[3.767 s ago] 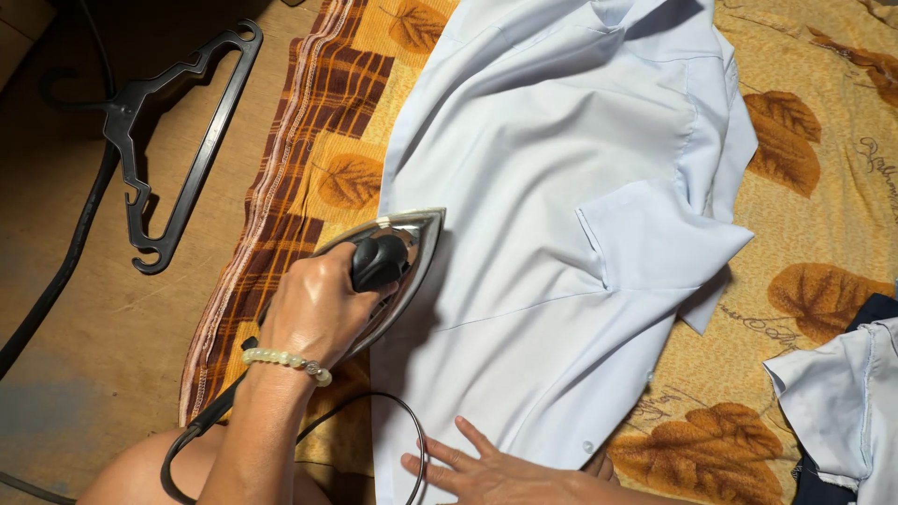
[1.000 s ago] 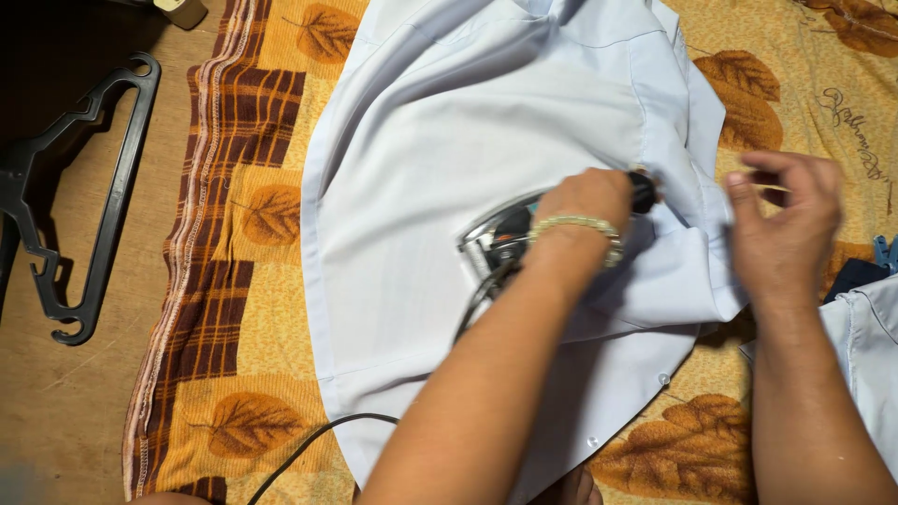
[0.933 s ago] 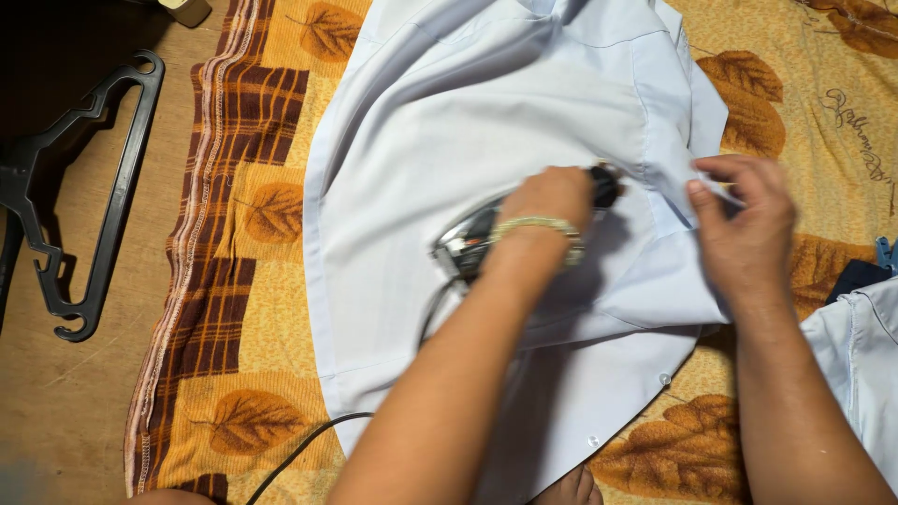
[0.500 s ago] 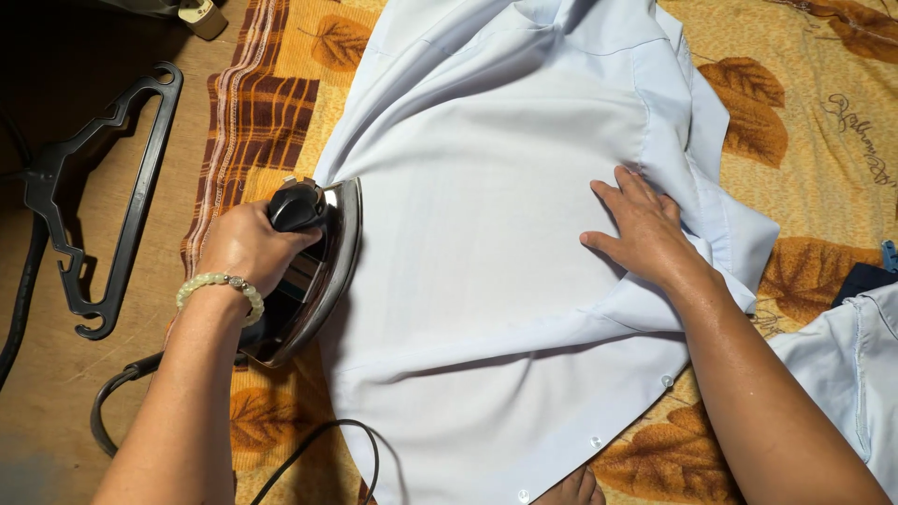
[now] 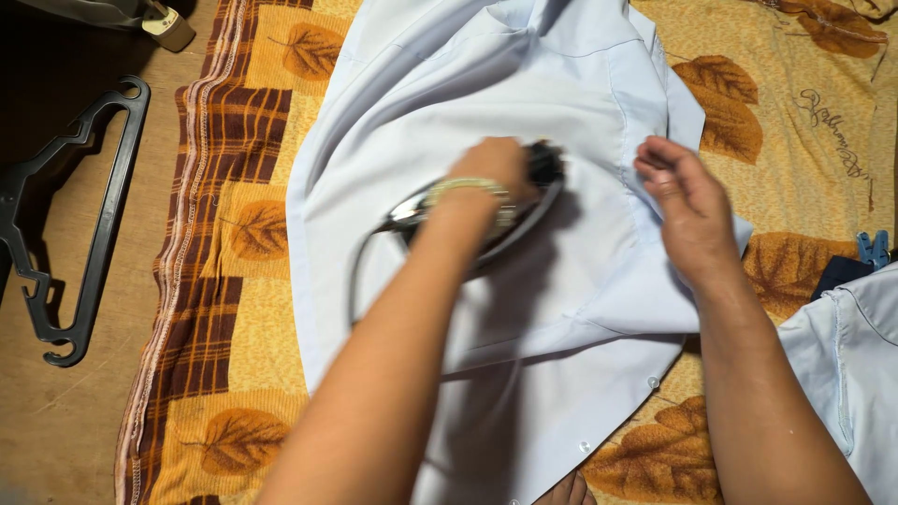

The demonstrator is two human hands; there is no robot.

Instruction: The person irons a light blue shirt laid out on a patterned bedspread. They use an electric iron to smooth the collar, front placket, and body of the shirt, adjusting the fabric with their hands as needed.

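Gripping the black handle of the heavy chrome electric iron (image 5: 468, 220) with our left hand (image 5: 486, 166), we rest it mid-back on the soft, pale blue cotton shirt (image 5: 486, 93); our right hand (image 5: 687, 210) pinches the limp sleeve seam over the leaf-patterned orange blanket (image 5: 262, 234).

No packages, labels, signs or screens are in view.

Pale blue shirt (image 5: 486, 84); yellow-orange blanket (image 5: 271, 309) with brown leaf prints and a brown plaid border; black hanger (image 5: 70, 224); silvery iron (image 5: 486, 210).
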